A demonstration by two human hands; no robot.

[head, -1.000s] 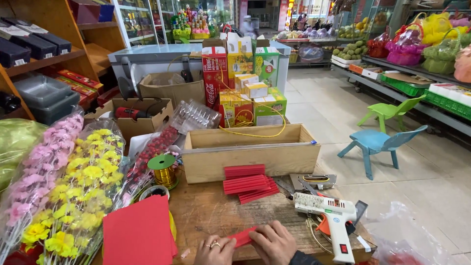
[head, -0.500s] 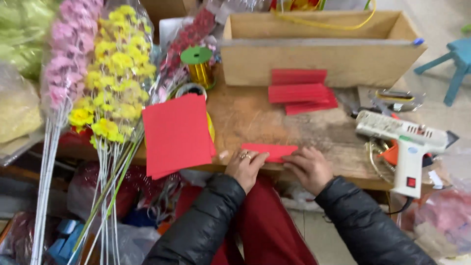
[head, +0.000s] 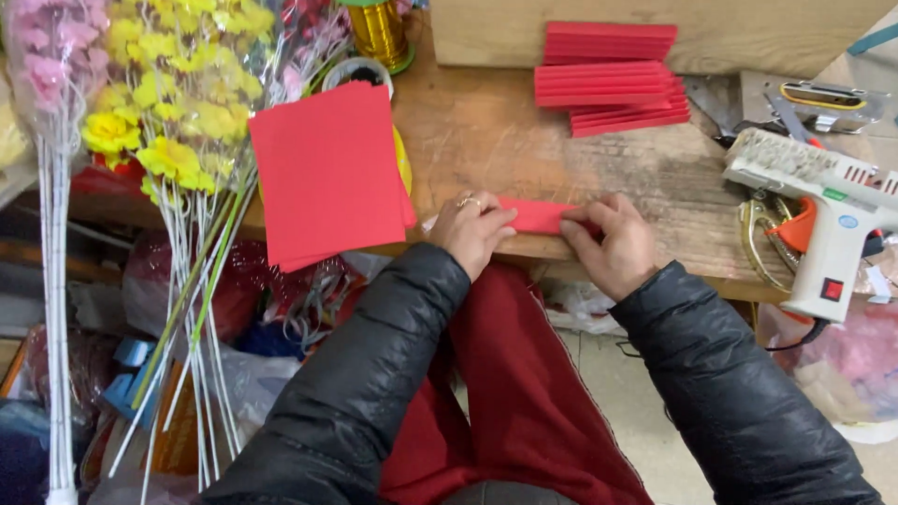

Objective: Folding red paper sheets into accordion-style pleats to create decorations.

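Note:
Both my hands press a narrow folded strip of red paper against the near edge of the wooden tabletop. My left hand, with a ring on one finger, pinches the strip's left end. At the strip's right end sits my right hand, fingers curled on it. A stack of flat red paper sheets lies just left of my left hand, overhanging the table edge. Several finished pleated red strips are piled further back.
A white glue gun lies at the right, with metal tools behind it. A wooden box stands at the back. Gold wire spool and bunches of yellow and pink artificial flowers fill the left.
The view has tilted down and closer to the table edge. My hands have drawn together on the red strip, which now looks narrower than half a second ago.

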